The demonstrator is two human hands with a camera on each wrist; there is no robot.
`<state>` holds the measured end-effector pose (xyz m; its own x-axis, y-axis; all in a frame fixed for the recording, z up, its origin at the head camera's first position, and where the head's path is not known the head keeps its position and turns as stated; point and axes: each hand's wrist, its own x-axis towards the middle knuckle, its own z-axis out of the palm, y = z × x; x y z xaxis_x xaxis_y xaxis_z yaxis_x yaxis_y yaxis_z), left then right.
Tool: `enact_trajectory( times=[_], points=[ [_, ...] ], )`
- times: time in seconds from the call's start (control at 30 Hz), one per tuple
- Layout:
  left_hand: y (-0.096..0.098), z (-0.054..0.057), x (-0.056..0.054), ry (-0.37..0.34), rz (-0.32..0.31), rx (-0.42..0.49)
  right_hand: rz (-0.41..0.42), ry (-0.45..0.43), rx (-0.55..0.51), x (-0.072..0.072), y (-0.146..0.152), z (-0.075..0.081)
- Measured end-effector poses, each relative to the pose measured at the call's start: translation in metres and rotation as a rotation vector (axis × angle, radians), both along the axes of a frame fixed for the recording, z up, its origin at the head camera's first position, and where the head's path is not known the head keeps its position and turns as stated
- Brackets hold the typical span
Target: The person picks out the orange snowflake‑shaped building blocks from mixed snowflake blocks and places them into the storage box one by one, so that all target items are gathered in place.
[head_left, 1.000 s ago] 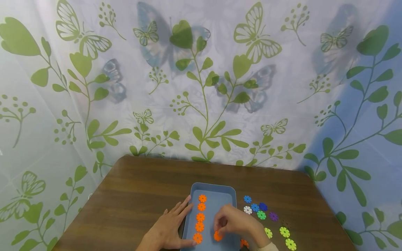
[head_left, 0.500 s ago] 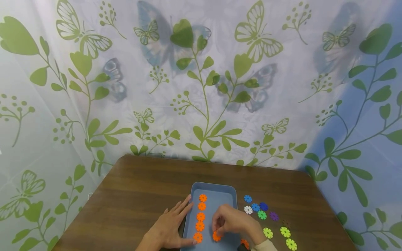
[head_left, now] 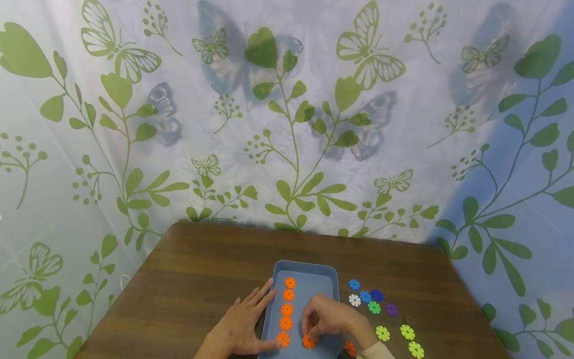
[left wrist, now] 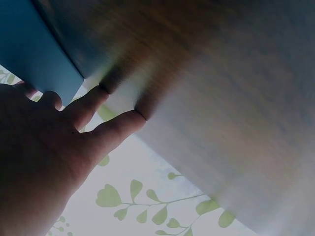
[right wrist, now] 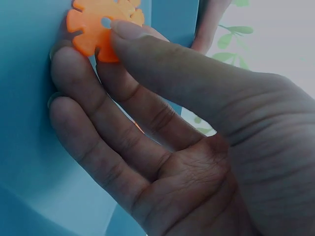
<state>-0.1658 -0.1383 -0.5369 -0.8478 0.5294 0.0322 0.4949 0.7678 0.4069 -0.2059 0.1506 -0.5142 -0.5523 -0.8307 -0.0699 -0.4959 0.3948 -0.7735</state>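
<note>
- A person's right hand (head_left: 333, 316) pinches an orange disc (head_left: 308, 342) between thumb and fingertip inside the blue-grey tray (head_left: 314, 281), right of the row of five orange discs (head_left: 286, 312).
- Whether the pinched disc touches the tray's floor is hard to tell, partly covered as it is.
- The left hand (head_left: 242, 324), fingers spread wide, lies along the tray's left wall, thumb over the rim.
- Good placing likely calls for a light pinch, the disc lowered flat, level with the row's nearest piece.
- Loose discs (head_left: 374, 307) in several colours lie on the table (head_left: 215, 259), right of the tray.
- No brand, label or writing is legible.
</note>
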Motion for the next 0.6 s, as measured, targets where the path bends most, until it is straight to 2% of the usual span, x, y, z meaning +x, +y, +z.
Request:
enact_trajectory(
  times=[0.1, 0.2, 0.5, 0.6],
  points=[
    [-0.0001, -0.0005, 0.0001, -0.001, 0.0, -0.004, 0.016, 0.014, 0.012, -0.0002, -0.0013, -0.0008],
    [-0.0002, -0.0008, 0.0004, -0.001, -0.002, -0.003, 0.011, -0.007, 0.02, 0.0005, -0.0023, -0.0009],
    [-0.0001, 0.0, 0.0004, 0.001, -0.003, 0.0, -0.041, -0.044, 0.058, 0.0024, -0.0042, 0.002],
    [-0.0001, 0.0001, -0.0001, 0.002, -0.001, 0.001, -0.05, -0.027, 0.079, 0.0031, -0.0055, 0.0038]
  ],
)
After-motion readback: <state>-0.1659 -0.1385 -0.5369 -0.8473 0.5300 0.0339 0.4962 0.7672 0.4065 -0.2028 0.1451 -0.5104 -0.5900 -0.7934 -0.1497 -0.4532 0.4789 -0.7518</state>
